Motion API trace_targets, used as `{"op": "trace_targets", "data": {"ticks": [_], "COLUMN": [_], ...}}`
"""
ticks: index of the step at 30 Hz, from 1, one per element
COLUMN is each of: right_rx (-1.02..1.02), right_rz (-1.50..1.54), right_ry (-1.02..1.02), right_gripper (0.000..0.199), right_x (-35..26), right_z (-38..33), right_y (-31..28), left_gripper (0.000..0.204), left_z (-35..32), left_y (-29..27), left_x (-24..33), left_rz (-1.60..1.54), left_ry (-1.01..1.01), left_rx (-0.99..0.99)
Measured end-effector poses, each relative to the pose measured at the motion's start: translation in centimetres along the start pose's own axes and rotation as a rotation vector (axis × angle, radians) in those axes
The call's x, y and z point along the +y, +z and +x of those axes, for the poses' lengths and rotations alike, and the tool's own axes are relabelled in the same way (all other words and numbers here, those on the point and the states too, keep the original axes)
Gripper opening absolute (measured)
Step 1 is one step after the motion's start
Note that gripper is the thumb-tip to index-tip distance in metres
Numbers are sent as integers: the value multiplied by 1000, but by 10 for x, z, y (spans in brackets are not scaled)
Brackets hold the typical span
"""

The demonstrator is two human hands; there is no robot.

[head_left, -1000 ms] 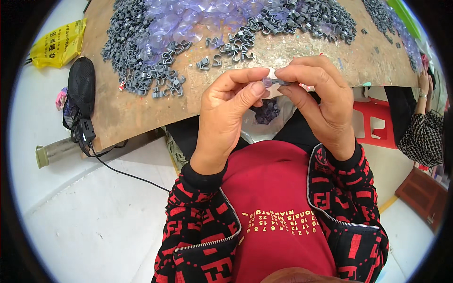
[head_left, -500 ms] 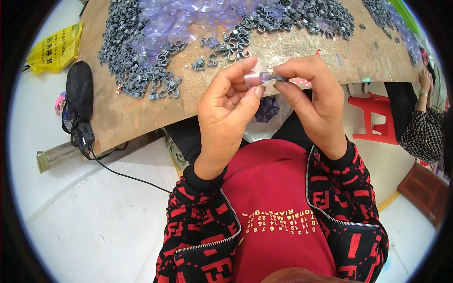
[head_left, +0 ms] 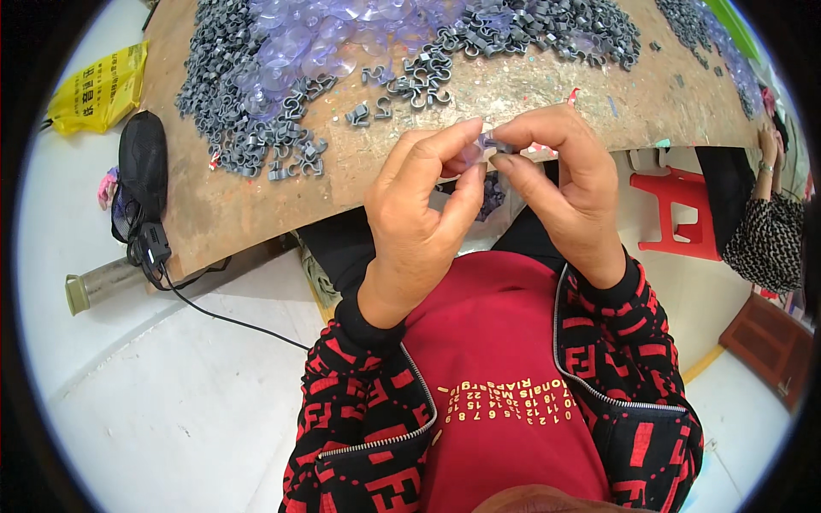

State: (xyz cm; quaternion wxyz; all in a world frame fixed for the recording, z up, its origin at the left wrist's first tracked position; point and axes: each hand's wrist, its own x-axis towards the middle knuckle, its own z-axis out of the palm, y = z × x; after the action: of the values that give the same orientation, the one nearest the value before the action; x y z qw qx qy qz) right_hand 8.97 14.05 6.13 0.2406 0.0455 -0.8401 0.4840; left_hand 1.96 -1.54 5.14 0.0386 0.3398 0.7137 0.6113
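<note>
Over the table's near edge, my left hand (head_left: 419, 209) pinches a clear purplish suction cup (head_left: 472, 154) between thumb and fingers. Opposite it, my right hand (head_left: 569, 188) grips a small grey plastic clip (head_left: 498, 147) with thumb and forefinger. Cup and clip meet end to end between my fingertips; my fingers partly cover both, so how far they are joined is hidden. Below my hands, between my legs, a translucent bag (head_left: 494, 218) holds several purple-grey pieces.
The brown table (head_left: 231, 205) bears a heap of grey clips (head_left: 214, 94) and a pile of suction cups (head_left: 316, 43). A black pouch (head_left: 144, 162) with a cable hangs by the left edge, near a yellow bag (head_left: 98, 90). On the right are a red stool (head_left: 676, 214) and another person's arm (head_left: 764, 214).
My left hand has shifted slightly right and its fingers have closed further over the suction cup, which now shows less. My right hand keeps its grip on the clip, fingers slightly lower.
</note>
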Motion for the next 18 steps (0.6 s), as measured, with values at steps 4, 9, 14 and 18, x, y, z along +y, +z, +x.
{"op": "trace_targets", "data": {"ticks": [4, 9, 14, 18], "right_rx": [10, 163, 124, 101], "right_rz": [47, 514, 578, 491], "right_ry": [50, 303, 364, 247], "right_gripper": [24, 18, 20, 21], "right_x": [2, -3, -2, -2], "right_z": [-1, 1, -1, -1], "right_y": [-1, 1, -2, 0], "left_gripper": [39, 42, 36, 26], "left_z": [-1, -3, -1, -1], "left_y": [4, 7, 9, 7], "left_x": [-3, -1, -11, -22], "left_rz": [-17, -636, -774, -926], "left_ry": [54, -182, -355, -482], "left_rx": [16, 38, -10, -103]}}
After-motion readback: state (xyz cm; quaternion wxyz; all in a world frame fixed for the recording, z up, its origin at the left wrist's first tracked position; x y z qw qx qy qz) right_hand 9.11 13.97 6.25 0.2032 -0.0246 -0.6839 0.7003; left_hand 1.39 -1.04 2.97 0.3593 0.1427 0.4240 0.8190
